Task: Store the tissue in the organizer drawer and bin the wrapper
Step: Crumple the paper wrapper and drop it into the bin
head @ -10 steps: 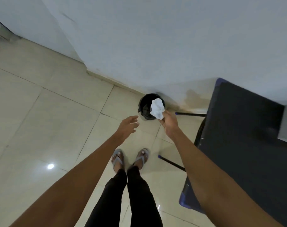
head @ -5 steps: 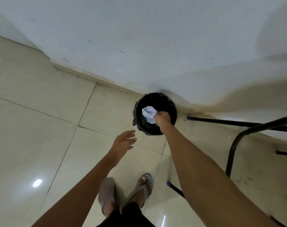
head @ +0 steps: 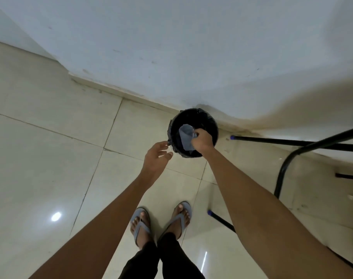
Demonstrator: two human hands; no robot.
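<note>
A small round black bin with a dark liner stands on the tiled floor against the white wall. My right hand reaches over its mouth, fingers closed on the pale crumpled wrapper, which hangs down inside the bin. My left hand hovers just left of the bin's rim, fingers spread and holding nothing. The organizer drawer and the tissue are out of sight.
Black metal table legs with blue end caps stand to the right of the bin, one foot near my right sandal. Pale glossy floor tiles stretch to the left. My feet in grey sandals stand close behind the bin.
I have stepped closer and leaned over the bin. My right hand has lowered the wrapper from above the rim into the bin's mouth. My left hand moved up beside the rim.
</note>
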